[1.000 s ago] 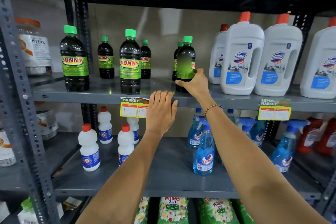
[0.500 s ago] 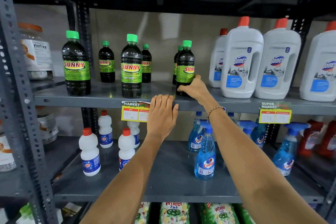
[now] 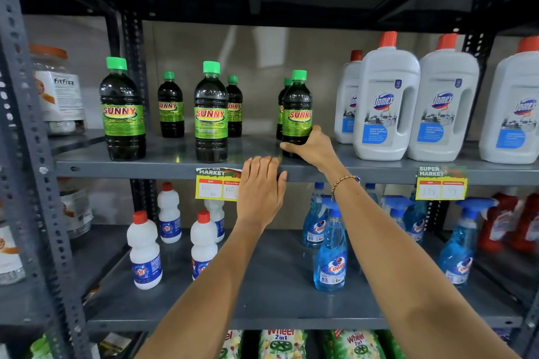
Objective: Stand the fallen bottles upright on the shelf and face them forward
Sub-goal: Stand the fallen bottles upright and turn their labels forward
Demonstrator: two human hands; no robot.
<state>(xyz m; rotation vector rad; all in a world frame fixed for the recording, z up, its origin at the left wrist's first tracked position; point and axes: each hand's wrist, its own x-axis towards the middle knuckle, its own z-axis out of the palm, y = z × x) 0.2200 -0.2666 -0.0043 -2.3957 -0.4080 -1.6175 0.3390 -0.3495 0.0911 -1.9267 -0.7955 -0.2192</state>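
The right hand (image 3: 313, 147) is wrapped around the lower body of a dark SUNNY bottle (image 3: 297, 114), which stands upright on the grey shelf (image 3: 163, 167) with its label turned forward, at about 1 o'clock from the left hand. The left hand (image 3: 261, 192) is laid flat and open, fingers (image 3: 259, 166) together, against the front lip of that shelf; nothing is held in it. A beaded bracelet (image 3: 344, 181) is seen on the right wrist. Five more green-capped bottles are stood upright on the shelf: two front ones (image 3: 122, 111) (image 3: 210, 114) at 10 and 11 o'clock of the left hand, and smaller-looking ones behind. White Domex jugs (image 3: 386, 102) are lined up at 3 o'clock of the held bottle. A price tag (image 3: 217, 185) is partly covered by the left hand. Blue spray bottles (image 3: 331, 251) are kept on the shelf below.
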